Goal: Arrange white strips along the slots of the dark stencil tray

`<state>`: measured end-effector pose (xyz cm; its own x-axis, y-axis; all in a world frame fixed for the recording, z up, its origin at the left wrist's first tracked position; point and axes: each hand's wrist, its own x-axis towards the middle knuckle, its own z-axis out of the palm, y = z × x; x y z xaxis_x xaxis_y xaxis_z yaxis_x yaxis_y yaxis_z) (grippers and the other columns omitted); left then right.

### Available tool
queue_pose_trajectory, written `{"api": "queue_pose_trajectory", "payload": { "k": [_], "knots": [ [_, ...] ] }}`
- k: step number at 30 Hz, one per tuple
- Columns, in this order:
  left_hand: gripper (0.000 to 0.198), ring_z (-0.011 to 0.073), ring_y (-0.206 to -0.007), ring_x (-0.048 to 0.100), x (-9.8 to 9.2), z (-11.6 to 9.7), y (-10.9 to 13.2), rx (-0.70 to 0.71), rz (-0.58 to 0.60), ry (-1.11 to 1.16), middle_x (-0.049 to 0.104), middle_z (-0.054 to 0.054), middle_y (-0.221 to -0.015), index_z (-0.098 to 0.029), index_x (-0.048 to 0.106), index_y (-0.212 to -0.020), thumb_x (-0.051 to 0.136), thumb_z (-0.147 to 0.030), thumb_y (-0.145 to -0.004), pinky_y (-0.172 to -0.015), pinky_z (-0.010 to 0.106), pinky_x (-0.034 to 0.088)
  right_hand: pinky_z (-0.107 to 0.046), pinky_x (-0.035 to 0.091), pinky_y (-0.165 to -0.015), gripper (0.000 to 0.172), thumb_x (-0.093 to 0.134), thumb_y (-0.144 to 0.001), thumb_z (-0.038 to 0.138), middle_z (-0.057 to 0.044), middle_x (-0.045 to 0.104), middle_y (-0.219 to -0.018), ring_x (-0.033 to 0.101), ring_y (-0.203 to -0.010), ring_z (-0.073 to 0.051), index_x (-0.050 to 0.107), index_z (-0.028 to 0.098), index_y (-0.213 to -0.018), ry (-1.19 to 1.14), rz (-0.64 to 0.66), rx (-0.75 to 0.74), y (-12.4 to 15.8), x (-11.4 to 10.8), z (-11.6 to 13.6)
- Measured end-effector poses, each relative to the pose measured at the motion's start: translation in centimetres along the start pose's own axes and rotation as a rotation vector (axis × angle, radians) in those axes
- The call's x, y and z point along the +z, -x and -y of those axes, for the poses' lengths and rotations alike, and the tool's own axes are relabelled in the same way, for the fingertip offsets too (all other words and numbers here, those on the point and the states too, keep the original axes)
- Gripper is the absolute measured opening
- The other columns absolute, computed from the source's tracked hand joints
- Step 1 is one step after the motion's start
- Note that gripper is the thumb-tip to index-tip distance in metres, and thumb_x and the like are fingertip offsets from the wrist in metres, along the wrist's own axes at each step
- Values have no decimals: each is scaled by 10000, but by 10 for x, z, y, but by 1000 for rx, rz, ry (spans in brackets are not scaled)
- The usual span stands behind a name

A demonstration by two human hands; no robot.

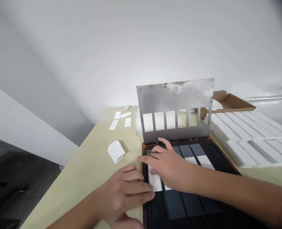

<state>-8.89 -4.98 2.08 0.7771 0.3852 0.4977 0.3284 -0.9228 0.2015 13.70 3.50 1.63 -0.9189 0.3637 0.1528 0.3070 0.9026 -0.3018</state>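
A black tray with a brown edge [227, 162] has narrow dark slots, and several white cards lie in a row across it. At its left side, my left hand [129, 194] touches the lower end of a white card [156, 184] with its fingertips, fingers stretched and thumb apart. My right hand [166, 160] lies over the upper part of the same card with fingers spread, hiding part of it. Hinged to the tray's far side, a metal plate with rectangular openings [176, 95] stands raised. Left of the tray sits a small stack of white cards [116, 151].
Several loose white cards [128, 122] lie farther back on the pale yellow table [83, 162]. On the right are rows of stacked white cards [257, 127], with an open cardboard box [238, 102] behind them. A white wall [122, 47] closes off the back.
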Motion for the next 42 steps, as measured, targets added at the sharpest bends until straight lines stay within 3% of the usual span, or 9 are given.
{"api": "queue_pose_trajectory", "payload": {
  "k": [3, 8, 12, 14, 17, 23, 28, 37, 42],
  "knots": [
    [493, 251, -757, 669, 2, 2, -4, -2, 48, 27, 818, 120, -1126, -106, 656, -1297, 588, -525, -1046, -641, 409, 390, -617, 45, -1254, 691, 596, -853, 8, -58, 745, -1026, 567, -1160, -269, 486, 228, -1499, -6, 13, 4, -1, -2, 1],
    [527, 252, -796, 644, -1, 7, -2, -57, 53, 29, 809, 112, -1180, -131, 669, -1300, 507, -583, -1080, -677, 414, 384, -627, 82, -1260, 869, 535, -871, -25, -68, 754, -998, 591, -1161, -269, 256, 167, -1671, -62, 111, 71, -1, -23, 2],
    [503, 255, -838, 598, -2, 4, -2, -112, 64, 69, 803, 102, -1116, -160, 687, -1291, 450, -561, -1104, -766, 428, 419, -639, 40, -1271, 739, 619, -1055, 311, -57, 745, -943, 592, -1164, -286, 250, 195, -1685, -74, 148, -18, 3, -35, 2],
    [492, 253, -833, 574, -1, 5, 1, -136, 68, 49, 759, 109, -1012, -183, 713, -1259, 431, -557, -1107, -800, 432, 433, -653, 0, -1271, 932, 733, -972, 525, -69, 742, -970, 590, -1153, -306, 245, 185, -1689, -57, 153, -54, 4, -34, 5],
    [483, 224, -743, 517, 0, 8, 6, -150, 72, -33, 599, 69, -831, -208, 738, -1230, 423, -551, -1104, -754, 402, 431, -652, -13, -1271, 1090, 809, -867, 614, -130, 736, -1124, 589, -1164, -319, 263, 143, -1684, -23, 132, -48, 2, -27, 9],
    [456, 219, -733, 501, 1, 14, 13, -174, 88, -132, 528, 38, -801, -210, 709, -1310, 438, -518, -1111, -708, 368, 408, -626, 43, -1271, 754, 723, -1006, 381, -112, 751, -1113, 607, -1157, -285, 366, 174, -1637, -4, 95, -1, -1, -14, 6],
    [245, 209, -731, 511, -2, 15, 15, -211, -15, -190, 572, 60, -820, -139, 721, -1198, 526, -224, -1077, -696, 358, 381, -632, 66, -1261, 689, 618, -940, 38, -58, 758, -1058, 608, -1099, -252, 429, 222, -1577, -12, 36, -32, -3, -6, -3],
    [406, 264, -821, 635, -2, 0, -5, -107, 76, 61, 802, 129, -1080, -163, 686, -1266, 497, -457, -1059, -809, 455, 476, -630, 40, -1270, 697, 586, -892, 19, -48, 766, -1075, 609, -1133, -249, 477, 228, -1548, 8, 30, -56, -3, -13, 0],
    [438, 272, -857, 659, -1, 2, -2, -194, 111, 117, 803, 149, -1113, -189, 722, -1270, 502, -503, -1059, -789, 447, 464, -629, 127, -1264, 478, 566, -1070, 304, -98, 750, -1181, 594, -1208, -279, 523, 187, -1532, 70, -68, 80, -3, -19, -1]
  ]
}}
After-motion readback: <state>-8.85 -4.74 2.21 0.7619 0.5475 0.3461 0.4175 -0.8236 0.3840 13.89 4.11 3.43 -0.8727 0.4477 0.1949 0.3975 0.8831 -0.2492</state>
